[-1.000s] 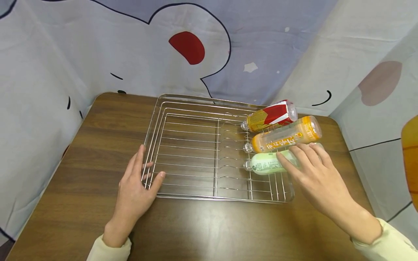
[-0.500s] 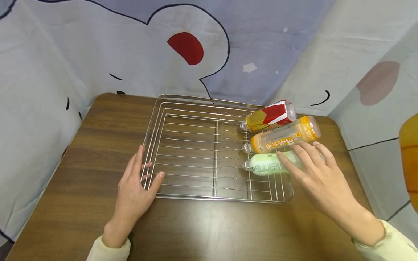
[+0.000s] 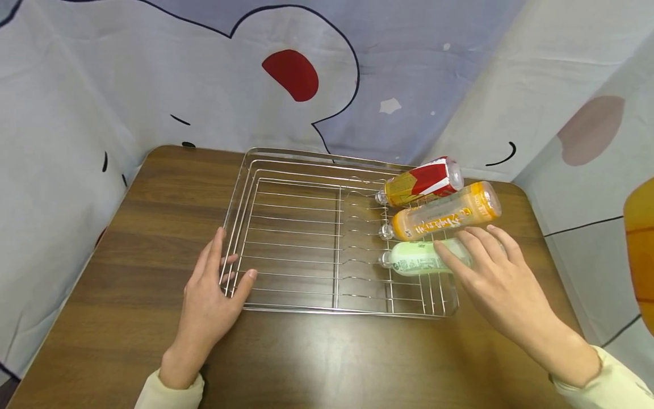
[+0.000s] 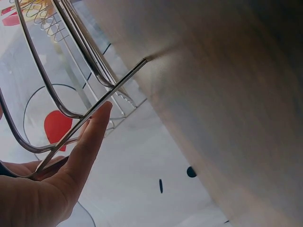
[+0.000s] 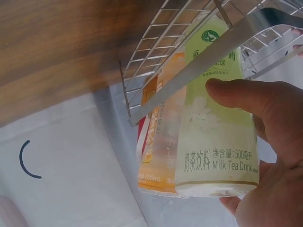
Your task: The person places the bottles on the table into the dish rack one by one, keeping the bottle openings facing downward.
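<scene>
As seen from the head view, the right hand [image 3: 498, 278] grips the green milk tea bottle [image 3: 419, 257] lying in the wire rack [image 3: 286, 227] on the tabletop [image 3: 317, 358] (beside an orange bottle [image 3: 439, 217]). Left wrist view: the left hand [image 4: 52, 184] rests straight fingers [image 4: 92, 137] on the rack's rim. Right wrist view: thumb and fingers curl round the bottle.

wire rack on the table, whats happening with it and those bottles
A person has both hands at a wire rack on a wooden table. The left hand rests on the rack's left edge, fingers through the wires. The right hand grips the pale green milk tea bottle, which lies on its side at the rack's right end. Beside it lie an orange bottle and a red and yellow bottle, all three with caps pointing into the rack.
</scene>
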